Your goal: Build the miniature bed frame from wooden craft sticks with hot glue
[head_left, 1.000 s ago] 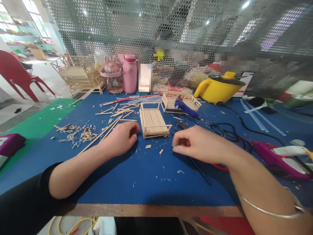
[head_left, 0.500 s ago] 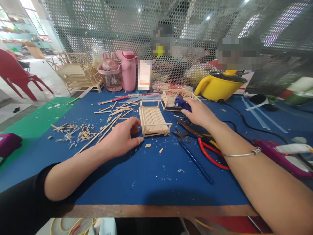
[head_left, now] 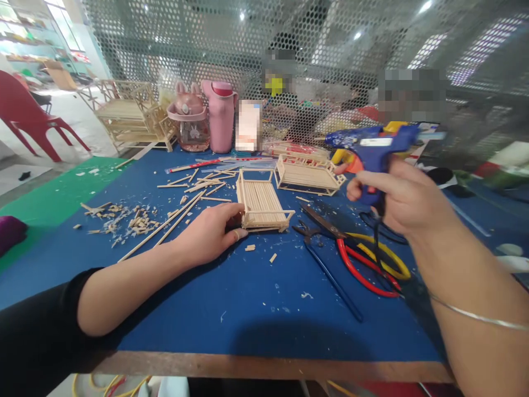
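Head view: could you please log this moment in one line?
left hand: at left side of stick frame | right hand: raised, gripping blue glue gun | blue tabletop: red-handled scissors, loose sticks

My blue worktop (head_left: pixel 264 314), strewn with sticks (head_left: pixel 177 220)
Red-handled scissors (head_left: pixel 351 253) and pliers (head_left: pixel 330 275) lie right of my small stick frame (head_left: pixel 262 201).

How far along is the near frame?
Looks done: the near frame has its slatted base, with rails at both ends. In hand: the right hand holds the glue gun up; the left hand is at the frame's left side. Perhaps left: more gluing, though whether the loose sticks belong to it, I can't tell.
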`<action>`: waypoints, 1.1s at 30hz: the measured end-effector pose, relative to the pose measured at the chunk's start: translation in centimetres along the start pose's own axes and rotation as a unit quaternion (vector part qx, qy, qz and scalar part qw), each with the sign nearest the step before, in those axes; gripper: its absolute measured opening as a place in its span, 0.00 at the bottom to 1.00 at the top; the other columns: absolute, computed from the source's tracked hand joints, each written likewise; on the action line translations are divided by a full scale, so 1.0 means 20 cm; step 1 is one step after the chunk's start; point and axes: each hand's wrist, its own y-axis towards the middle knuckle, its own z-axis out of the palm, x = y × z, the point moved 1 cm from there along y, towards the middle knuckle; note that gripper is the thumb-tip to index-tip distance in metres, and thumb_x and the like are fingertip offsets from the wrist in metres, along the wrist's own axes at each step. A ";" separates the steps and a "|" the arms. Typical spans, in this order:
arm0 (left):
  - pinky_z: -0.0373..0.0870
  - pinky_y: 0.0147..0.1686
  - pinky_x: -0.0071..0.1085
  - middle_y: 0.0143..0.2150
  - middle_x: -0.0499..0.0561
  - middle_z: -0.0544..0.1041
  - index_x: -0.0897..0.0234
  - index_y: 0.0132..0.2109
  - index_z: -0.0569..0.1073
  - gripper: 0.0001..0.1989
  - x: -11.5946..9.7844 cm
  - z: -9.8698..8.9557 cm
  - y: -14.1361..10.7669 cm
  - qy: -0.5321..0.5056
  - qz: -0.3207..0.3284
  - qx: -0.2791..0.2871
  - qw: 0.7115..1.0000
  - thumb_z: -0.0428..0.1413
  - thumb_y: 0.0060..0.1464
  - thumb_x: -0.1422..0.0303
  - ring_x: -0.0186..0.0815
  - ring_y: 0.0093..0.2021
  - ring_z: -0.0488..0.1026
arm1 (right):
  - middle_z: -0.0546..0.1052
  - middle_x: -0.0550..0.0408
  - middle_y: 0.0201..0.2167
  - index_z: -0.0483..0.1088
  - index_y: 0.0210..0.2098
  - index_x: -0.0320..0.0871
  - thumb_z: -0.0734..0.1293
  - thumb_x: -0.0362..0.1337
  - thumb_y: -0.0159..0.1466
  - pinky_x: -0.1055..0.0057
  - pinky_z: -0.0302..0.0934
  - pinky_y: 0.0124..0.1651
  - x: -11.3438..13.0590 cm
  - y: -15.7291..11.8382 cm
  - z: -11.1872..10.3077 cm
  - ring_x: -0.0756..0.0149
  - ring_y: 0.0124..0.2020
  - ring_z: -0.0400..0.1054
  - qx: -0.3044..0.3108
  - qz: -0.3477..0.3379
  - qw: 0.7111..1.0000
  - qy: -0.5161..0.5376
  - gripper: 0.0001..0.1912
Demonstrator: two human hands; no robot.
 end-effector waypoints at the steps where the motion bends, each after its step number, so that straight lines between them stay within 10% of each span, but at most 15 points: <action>1: 0.62 0.33 0.30 0.33 0.47 0.72 0.62 0.36 0.68 0.04 0.00 0.00 0.00 0.000 0.002 -0.002 1.000 0.55 0.53 0.68 0.34 0.32 0.68 | 0.69 0.57 0.23 0.69 0.34 0.44 0.60 0.46 0.63 0.72 0.56 0.23 0.05 -0.05 -0.02 0.71 0.21 0.60 0.028 -0.014 0.998 0.053 0.13; 9: 0.62 0.31 0.29 0.33 0.47 0.72 0.61 0.36 0.68 0.03 0.01 0.00 0.00 -0.004 -0.001 -0.002 1.000 0.55 0.53 0.69 0.34 0.32 0.67 | 0.80 0.59 0.32 0.75 0.41 0.58 0.65 0.48 0.60 0.63 0.71 0.35 0.17 -0.25 0.07 0.59 0.30 0.74 0.265 -0.108 0.951 -0.113 0.12; 33: 0.60 0.29 0.28 0.32 0.47 0.71 0.62 0.38 0.69 0.05 0.00 0.00 0.00 -0.003 0.001 -0.006 1.000 0.55 0.54 0.68 0.32 0.30 0.66 | 0.78 0.55 0.48 0.68 0.55 0.52 0.60 0.47 0.64 0.60 0.69 0.45 0.15 -0.25 0.15 0.54 0.45 0.73 0.259 -0.148 0.926 -0.230 0.21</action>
